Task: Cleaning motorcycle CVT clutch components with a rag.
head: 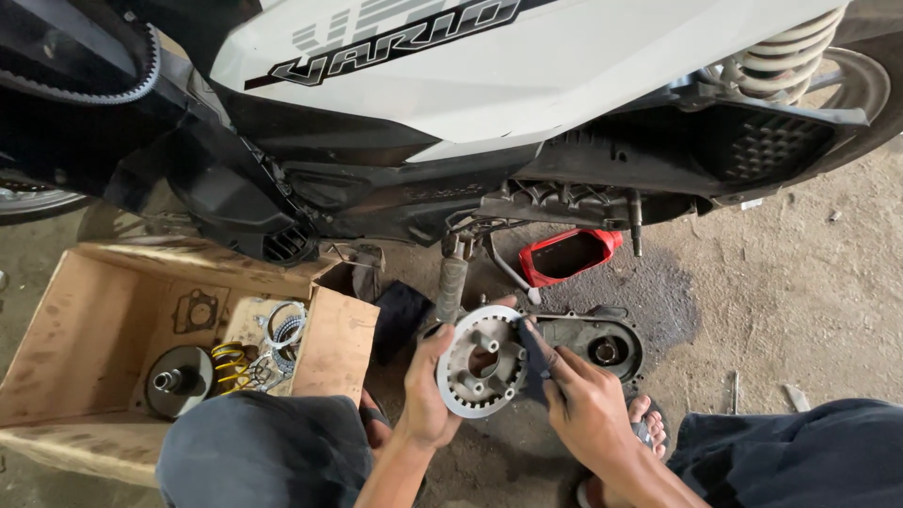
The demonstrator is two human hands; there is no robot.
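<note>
A round silver metal pulley disc [482,362] is being gripped by left hand [428,395] fingers below the white scooter [489,66]; a dark cloth [534,353] is being pinched by right hand [588,404] fingers against it.

We see one package: an open brown cardboard box [103,329] on the floor at about 8 o'clock. It is rectangular and shallow, flaps folded out, the inside stained dark in patches. Its right flap [335,341] stands upright, just beside the left hand's side of the frame centre.

We also see one label: a dark decal [395,42] with grey striping on the scooter's white side panel [527,75], at about 12 o'clock. It is long, slanted and runs up toward the right.

No signs or screens that we can make out.
</note>
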